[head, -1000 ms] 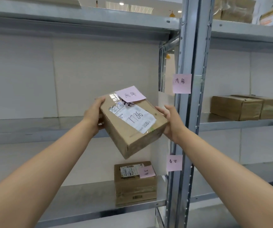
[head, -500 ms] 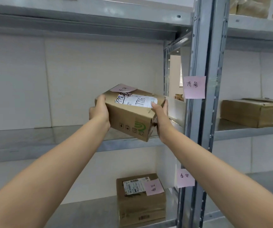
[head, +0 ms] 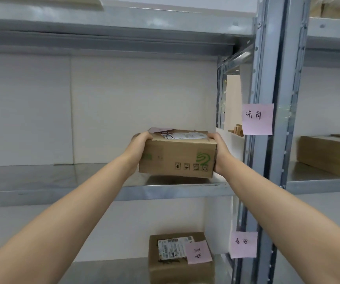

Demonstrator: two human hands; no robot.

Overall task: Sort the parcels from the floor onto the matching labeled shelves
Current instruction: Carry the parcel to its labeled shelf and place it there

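A brown cardboard parcel (head: 177, 156) with a white shipping label and a pink note on top is level at the right end of the middle metal shelf (head: 62, 181). Whether it rests on the shelf or hovers just above, I cannot tell. My left hand (head: 139, 149) grips its left end and my right hand (head: 218, 152) grips its right end. A pink label (head: 257, 118) with handwriting is stuck on the upright post (head: 271, 78) beside this shelf. A second pink label (head: 243, 244) marks the shelf below.
On the lower shelf stands another brown parcel (head: 180, 259) with a white label and pink note. In the neighbouring bay to the right, a cardboard box (head: 329, 154) lies on the same-height shelf. The upper shelf (head: 124, 21) runs overhead.
The parcel went from tilted and held in front of the shelf to level and further in, low over the middle shelf. Both hands moved forward with it.
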